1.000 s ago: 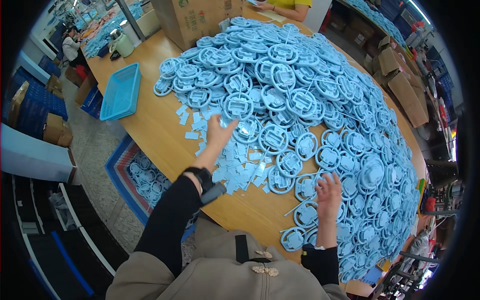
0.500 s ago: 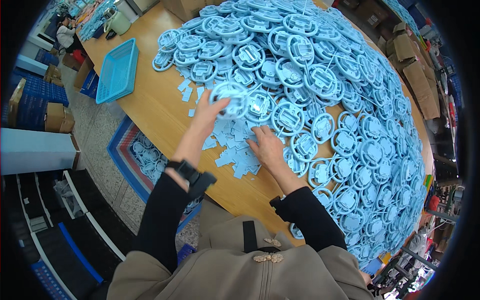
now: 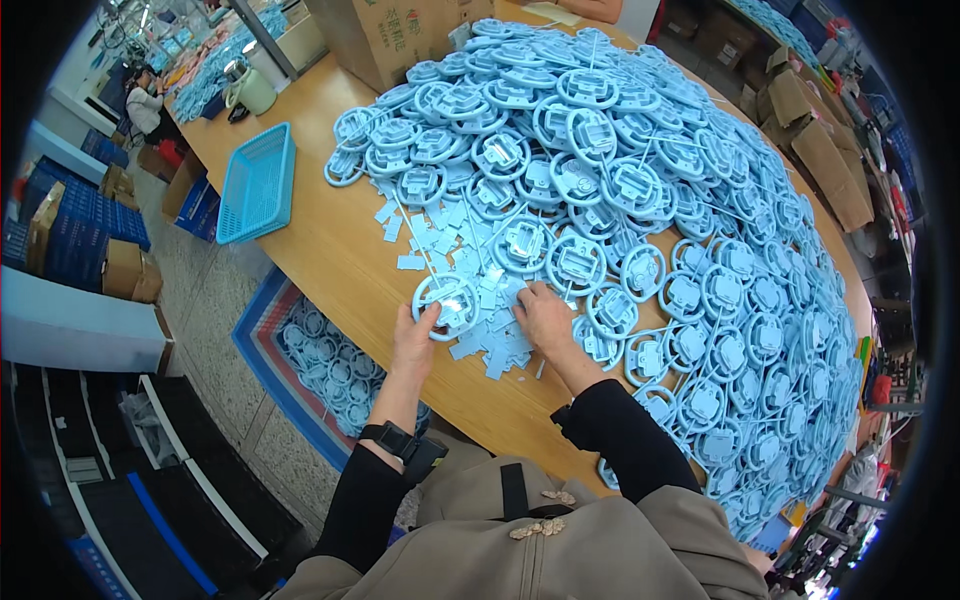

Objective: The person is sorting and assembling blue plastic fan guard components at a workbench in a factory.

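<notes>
My left hand is closed on the rim of a light-blue ring-shaped plastic part, its thumb lying over the edge. This part has a boxy middle, and a thin rod seems to run up from it. To the right, my right hand has its fingers bent and drawn together at the edge of the loose small flat blue plates. Whether a plate is between those fingertips is too small to make out. Just beyond both hands rises a large pile of similar ring-shaped parts.
A blue plastic basket stands at the table's left edge. Below that edge, a large lined crate holds more ring-shaped parts. A cardboard box is at the back of the wooden table. Farther off at upper left is another person.
My left hand has brought the ring-shaped part down toward me, beside the small plates. My right hand stays by the plates, with its fingers drawn closer together. The whole view has shifted slightly.
</notes>
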{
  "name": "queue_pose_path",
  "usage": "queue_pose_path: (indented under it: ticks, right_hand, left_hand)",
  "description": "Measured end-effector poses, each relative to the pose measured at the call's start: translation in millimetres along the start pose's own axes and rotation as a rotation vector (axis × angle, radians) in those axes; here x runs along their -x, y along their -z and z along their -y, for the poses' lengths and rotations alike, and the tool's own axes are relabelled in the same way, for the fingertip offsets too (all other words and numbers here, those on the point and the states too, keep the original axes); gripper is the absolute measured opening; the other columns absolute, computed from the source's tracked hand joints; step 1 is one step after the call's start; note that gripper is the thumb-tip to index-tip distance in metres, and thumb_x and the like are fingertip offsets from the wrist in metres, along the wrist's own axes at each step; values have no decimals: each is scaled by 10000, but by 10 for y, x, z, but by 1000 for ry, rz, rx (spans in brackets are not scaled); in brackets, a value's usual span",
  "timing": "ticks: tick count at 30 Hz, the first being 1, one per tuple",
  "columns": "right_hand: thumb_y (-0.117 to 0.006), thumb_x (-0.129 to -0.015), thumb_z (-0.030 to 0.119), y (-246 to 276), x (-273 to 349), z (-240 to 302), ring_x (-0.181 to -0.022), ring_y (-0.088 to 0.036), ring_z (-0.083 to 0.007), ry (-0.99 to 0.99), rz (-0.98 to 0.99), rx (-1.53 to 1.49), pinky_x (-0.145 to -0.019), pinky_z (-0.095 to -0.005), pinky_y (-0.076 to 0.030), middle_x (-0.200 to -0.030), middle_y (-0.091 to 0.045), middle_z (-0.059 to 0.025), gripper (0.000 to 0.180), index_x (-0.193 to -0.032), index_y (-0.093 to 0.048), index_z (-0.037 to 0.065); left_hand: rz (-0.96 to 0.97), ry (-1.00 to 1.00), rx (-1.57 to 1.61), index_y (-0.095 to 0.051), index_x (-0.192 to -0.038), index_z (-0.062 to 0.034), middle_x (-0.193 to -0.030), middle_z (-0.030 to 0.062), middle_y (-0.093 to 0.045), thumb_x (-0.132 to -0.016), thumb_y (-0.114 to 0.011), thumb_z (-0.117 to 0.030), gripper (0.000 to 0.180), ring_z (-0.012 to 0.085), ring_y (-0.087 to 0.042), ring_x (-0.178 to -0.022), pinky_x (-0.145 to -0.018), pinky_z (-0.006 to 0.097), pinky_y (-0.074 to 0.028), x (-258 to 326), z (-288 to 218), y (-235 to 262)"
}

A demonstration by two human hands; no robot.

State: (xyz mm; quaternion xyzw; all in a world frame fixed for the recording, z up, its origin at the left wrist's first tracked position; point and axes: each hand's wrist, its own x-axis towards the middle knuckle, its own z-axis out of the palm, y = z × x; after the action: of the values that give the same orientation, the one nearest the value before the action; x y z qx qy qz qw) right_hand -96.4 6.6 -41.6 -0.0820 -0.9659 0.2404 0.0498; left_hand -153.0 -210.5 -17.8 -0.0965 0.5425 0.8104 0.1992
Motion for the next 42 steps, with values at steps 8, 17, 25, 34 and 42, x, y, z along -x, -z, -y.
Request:
queue_pose_path:
  ticks: [8,17,25,34,42]
  right_hand:
    - [-588,-843,162,11,104,-88,-709,-627,-294,-81,-283,-290,-618,-398,-498,-862,-607,-115,115,-905,-590,65]
    - [-594,-849,121,689,187,377,-791,-597,-309,130,4,-517,-680,-374,-478,-854,-597,-120,130,-967,-587,67]
    - [-686,-819,105,651,350,327,-781,-585,-160,-266,-256,-758,-658,-304,-472,-901,-590,-65,399,-1172,-526,10]
    - [-668,-864,157,645,758,-221,-754,-569,-94,-560,-177,-1413,-663,-239,-466,-923,-633,-47,436,-1211,-488,-37]
    - [-672,-857,165,1037,1189,-665,-738,-567,-96,-659,-252,-1389,-656,-244,-468,-881,-608,-28,374,-1135,-507,-23]
  left_hand:
    - [41,-32,-5,-404,-1197,-5,-1112,105,-533,-860,-675,-180,466,172,-549,-992,-799,330,-479,-4,-33,-57]
    - [378,89,-222,-395,-1250,-34,-1076,59,-552,-846,-670,-149,503,105,-546,-934,-783,275,-479,142,-189,-429]
    - [370,16,-148,-375,-1272,-27,-1083,73,-552,-818,-668,-83,543,119,-548,-945,-791,271,-477,222,-11,-689]
    - [475,-178,-360,-363,-1254,40,-1096,120,-556,-851,-629,-130,511,158,-553,-991,-839,320,-476,359,479,-1197]
    - [765,76,-492,-382,-1274,5,-1117,107,-561,-837,-650,-107,526,160,-536,-1039,-867,312,-457,469,515,-1791]
